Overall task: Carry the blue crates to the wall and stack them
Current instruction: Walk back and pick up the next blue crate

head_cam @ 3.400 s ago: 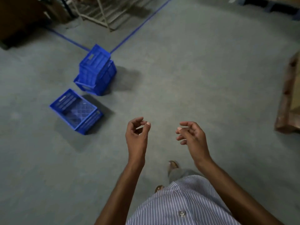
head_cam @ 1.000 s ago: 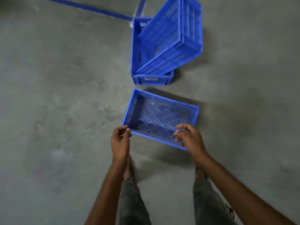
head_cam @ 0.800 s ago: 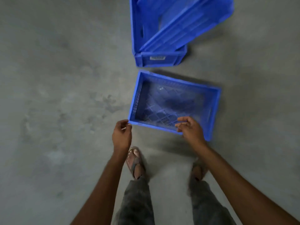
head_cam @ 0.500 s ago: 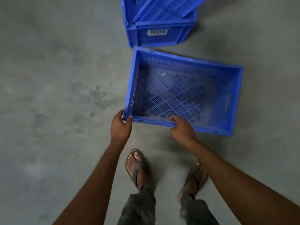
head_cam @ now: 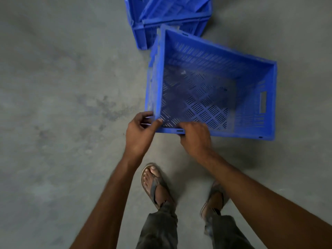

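A: What have the hands got?

B: The left hand (head_cam: 139,135) is curled round the near left corner of the open blue crate (head_cam: 233,134). Its thumb lies along the rim and its fingers wrap the outside of the left wall. The right hand (head_cam: 195,139) grips the near rim just beside it, with the fingers hooked over the edge and into the crate.

A: Both on the same side, then?

B: Yes, close together at the left end of the near rim. The right end of the crate has no hand on it.

A: Where does the crate sit?

B: On the grey concrete floor (head_cam: 62,105), straight ahead of the person's sandalled feet (head_cam: 154,184). Its slotted bottom faces up at the camera. It may be tipped up at the held corner, but from this angle I cannot tell whether it is off the ground.

A: And the others?

B: Beyond it, at the top edge of the view, stands a second blue crate (head_cam: 142,35). A third crate (head_cam: 172,9) lies tilted in it. The far left corner of the held crate overlaps them in the view.
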A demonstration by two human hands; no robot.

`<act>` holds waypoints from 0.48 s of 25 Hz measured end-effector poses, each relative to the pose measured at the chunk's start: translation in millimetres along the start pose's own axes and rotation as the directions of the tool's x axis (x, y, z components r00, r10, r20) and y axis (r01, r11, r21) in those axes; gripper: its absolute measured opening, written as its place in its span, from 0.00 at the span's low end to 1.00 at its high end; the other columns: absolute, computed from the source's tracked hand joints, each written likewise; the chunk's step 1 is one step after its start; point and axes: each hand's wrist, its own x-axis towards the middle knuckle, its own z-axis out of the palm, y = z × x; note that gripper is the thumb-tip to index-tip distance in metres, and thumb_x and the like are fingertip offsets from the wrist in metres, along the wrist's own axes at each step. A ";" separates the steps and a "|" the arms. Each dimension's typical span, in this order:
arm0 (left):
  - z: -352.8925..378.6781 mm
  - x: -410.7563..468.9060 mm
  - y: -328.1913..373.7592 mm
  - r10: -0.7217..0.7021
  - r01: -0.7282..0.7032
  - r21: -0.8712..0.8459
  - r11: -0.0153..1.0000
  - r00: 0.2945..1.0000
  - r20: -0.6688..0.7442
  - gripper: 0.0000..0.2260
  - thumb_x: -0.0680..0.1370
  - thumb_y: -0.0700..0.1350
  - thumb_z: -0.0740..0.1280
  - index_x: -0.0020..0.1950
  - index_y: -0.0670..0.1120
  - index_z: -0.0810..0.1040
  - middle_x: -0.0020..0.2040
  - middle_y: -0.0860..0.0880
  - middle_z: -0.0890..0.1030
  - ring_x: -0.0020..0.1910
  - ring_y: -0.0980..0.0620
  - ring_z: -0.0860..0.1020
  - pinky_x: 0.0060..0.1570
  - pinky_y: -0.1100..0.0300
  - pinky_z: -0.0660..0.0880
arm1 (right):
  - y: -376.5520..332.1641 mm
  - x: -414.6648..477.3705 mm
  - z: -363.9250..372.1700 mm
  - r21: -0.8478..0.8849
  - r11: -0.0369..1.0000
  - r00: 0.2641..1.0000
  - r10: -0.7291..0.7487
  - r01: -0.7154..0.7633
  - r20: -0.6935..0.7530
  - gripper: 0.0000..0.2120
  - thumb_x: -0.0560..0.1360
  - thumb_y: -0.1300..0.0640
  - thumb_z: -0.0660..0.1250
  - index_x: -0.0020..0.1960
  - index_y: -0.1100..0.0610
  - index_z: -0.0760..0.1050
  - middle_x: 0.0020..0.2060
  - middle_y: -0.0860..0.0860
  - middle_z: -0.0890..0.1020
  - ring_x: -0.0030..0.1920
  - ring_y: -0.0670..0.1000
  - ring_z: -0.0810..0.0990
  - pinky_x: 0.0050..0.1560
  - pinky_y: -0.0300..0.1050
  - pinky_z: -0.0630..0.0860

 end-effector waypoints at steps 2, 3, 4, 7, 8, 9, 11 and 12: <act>5.8 -24.2 42.1 0.059 -0.054 -0.082 0.995 0.997 0.056 0.10 0.76 0.42 0.74 0.57 0.45 0.84 0.45 0.49 0.85 0.40 0.57 0.80 0.40 0.65 0.76 | 10.4 -5.7 -37.7 0.160 0.987 0.997 0.026 -0.013 -0.079 0.10 0.65 0.62 0.74 0.44 0.51 0.83 0.34 0.51 0.83 0.39 0.57 0.82 0.40 0.50 0.74; 9.6 -33.0 63.6 0.090 -0.081 -0.128 0.989 0.994 0.066 0.07 0.78 0.40 0.72 0.56 0.43 0.83 0.44 0.49 0.84 0.40 0.56 0.81 0.40 0.65 0.76 | 21.4 -10.7 -57.4 0.235 0.972 0.992 0.051 -0.023 -0.117 0.12 0.65 0.63 0.74 0.45 0.51 0.84 0.34 0.51 0.84 0.39 0.56 0.82 0.39 0.49 0.74; 13.5 -40.0 83.6 0.113 -0.102 -0.163 0.981 0.992 0.063 0.06 0.80 0.39 0.70 0.56 0.42 0.83 0.44 0.49 0.84 0.39 0.56 0.81 0.39 0.65 0.76 | 33.3 -18.1 -76.7 0.304 0.953 0.985 0.075 -0.025 -0.156 0.12 0.65 0.64 0.75 0.45 0.51 0.85 0.35 0.50 0.84 0.39 0.55 0.81 0.39 0.48 0.75; 38.8 -56.0 143.5 0.151 -0.133 -0.239 0.962 0.987 0.062 0.06 0.81 0.39 0.68 0.57 0.42 0.82 0.45 0.48 0.84 0.39 0.57 0.82 0.39 0.66 0.76 | 68.8 -48.2 -124.3 0.517 0.856 0.952 0.181 -0.028 -0.248 0.11 0.66 0.65 0.77 0.42 0.50 0.84 0.32 0.43 0.83 0.36 0.43 0.79 0.35 0.36 0.71; 53.7 -61.4 163.5 0.178 -0.155 -0.244 0.957 0.981 0.075 0.07 0.81 0.38 0.68 0.57 0.41 0.82 0.46 0.46 0.84 0.40 0.56 0.82 0.41 0.66 0.76 | 77.7 -58.5 -134.2 0.577 0.814 0.947 0.236 -0.070 -0.217 0.12 0.67 0.65 0.76 0.42 0.48 0.83 0.32 0.40 0.83 0.36 0.40 0.79 0.36 0.34 0.70; 72.7 -66.9 181.9 0.210 -0.181 -0.241 0.954 0.972 0.103 0.07 0.80 0.38 0.68 0.57 0.41 0.82 0.46 0.45 0.84 0.41 0.54 0.83 0.43 0.65 0.77 | 85.4 -68.3 -140.9 0.603 0.788 0.942 0.284 -0.124 -0.178 0.12 0.68 0.65 0.75 0.41 0.48 0.83 0.33 0.41 0.84 0.37 0.40 0.81 0.37 0.37 0.71; 121.0 -84.0 216.1 0.255 -0.209 -0.211 0.955 0.942 0.220 0.09 0.79 0.41 0.70 0.58 0.42 0.83 0.49 0.44 0.85 0.47 0.49 0.84 0.49 0.60 0.78 | 100.6 -85.7 -147.9 0.608 0.766 0.925 0.357 -0.208 -0.134 0.09 0.67 0.64 0.76 0.40 0.51 0.83 0.32 0.49 0.85 0.36 0.48 0.83 0.36 0.43 0.70; 145.4 -94.5 228.9 0.258 -0.218 -0.161 0.963 0.920 0.296 0.11 0.78 0.44 0.71 0.60 0.42 0.82 0.51 0.44 0.85 0.50 0.49 0.83 0.53 0.58 0.79 | 104.0 -92.4 -153.6 0.636 0.734 0.919 0.382 -0.239 -0.097 0.09 0.67 0.62 0.75 0.40 0.48 0.82 0.30 0.48 0.83 0.35 0.44 0.81 0.34 0.45 0.71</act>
